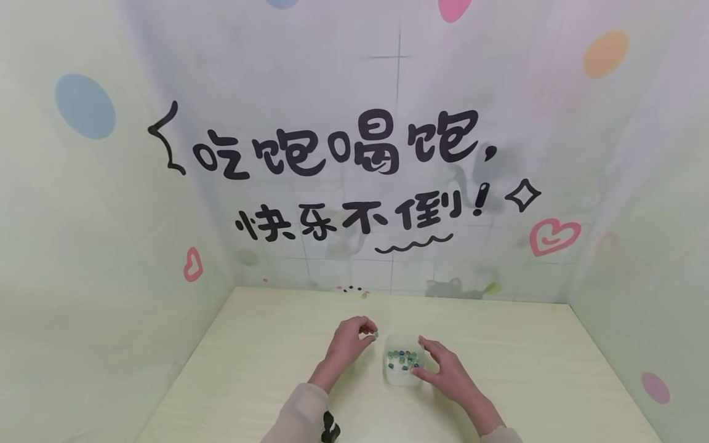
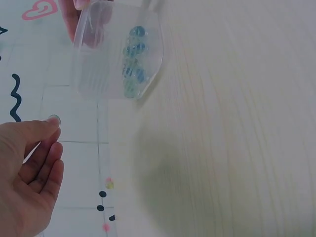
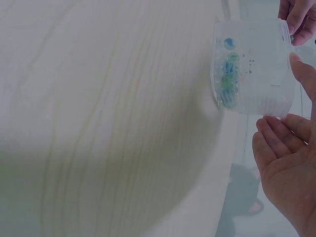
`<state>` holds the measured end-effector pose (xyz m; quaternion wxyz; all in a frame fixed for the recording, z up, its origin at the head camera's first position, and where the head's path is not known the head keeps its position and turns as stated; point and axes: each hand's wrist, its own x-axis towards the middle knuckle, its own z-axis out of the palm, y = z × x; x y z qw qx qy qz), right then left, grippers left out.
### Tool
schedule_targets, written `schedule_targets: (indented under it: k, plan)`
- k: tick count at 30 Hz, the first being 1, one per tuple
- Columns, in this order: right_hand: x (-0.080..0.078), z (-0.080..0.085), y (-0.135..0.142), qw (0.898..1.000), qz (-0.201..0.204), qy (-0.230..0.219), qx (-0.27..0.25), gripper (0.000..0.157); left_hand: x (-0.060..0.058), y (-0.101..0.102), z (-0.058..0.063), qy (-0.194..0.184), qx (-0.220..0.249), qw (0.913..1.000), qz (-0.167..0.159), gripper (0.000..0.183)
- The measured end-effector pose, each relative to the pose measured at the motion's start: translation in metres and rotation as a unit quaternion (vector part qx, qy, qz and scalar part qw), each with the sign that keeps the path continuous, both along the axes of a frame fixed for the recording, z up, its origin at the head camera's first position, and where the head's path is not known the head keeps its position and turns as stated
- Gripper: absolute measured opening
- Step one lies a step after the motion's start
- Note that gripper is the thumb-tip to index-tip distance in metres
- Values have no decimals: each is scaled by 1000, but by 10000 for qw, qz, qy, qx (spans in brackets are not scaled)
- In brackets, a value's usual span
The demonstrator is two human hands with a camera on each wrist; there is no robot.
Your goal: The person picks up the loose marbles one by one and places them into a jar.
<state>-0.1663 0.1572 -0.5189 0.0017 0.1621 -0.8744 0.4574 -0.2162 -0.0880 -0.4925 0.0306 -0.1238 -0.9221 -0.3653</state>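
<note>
A clear plastic container (image 1: 396,378) stands on the table, with several blue, green and brownish glass marbles (image 1: 401,355) lying on its bottom. My right hand (image 1: 450,374) holds it by the right side, thumb at the near corner of the rim and fingers along the far side. To the left of the container, above the table, my left hand (image 1: 346,342) pinches one small greenish marble (image 2: 54,120) between thumb and fingertips. This marble is apart from the container's left wall, and the hand's other fingers curl loosely below it in the left wrist view.
The pale wood-grain table (image 1: 266,344) ends at a printed back curtain (image 1: 354,80) with black lettering. Similar curtains close off the left and right sides. A small black object (image 1: 330,426) shows beside the left sleeve (image 1: 301,409) at the lower edge.
</note>
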Motion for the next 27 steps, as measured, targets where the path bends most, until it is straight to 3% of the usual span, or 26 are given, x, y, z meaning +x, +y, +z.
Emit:
schedule_targets:
  k: [8, 15, 23, 27]
  plan:
    - [-6, 1, 1, 10000, 2, -30, -37, 74, 4, 7, 6, 221, 50, 9990, -373, 12]
    - [-9, 2, 1, 10000, -15, 26, -62, 73, 9, 16, 11, 100, 145, 9976, -675, 12]
    - [-5, -5, 1, 9999, 81, 7, -76, 72, 20, 22, 7, -110, 199, 9938, -1087, 11]
    - [-2, -6, 2, 10000, -16, 16, -43, 72, 20, 22, 4, -71, 274, 9942, -1042, 11]
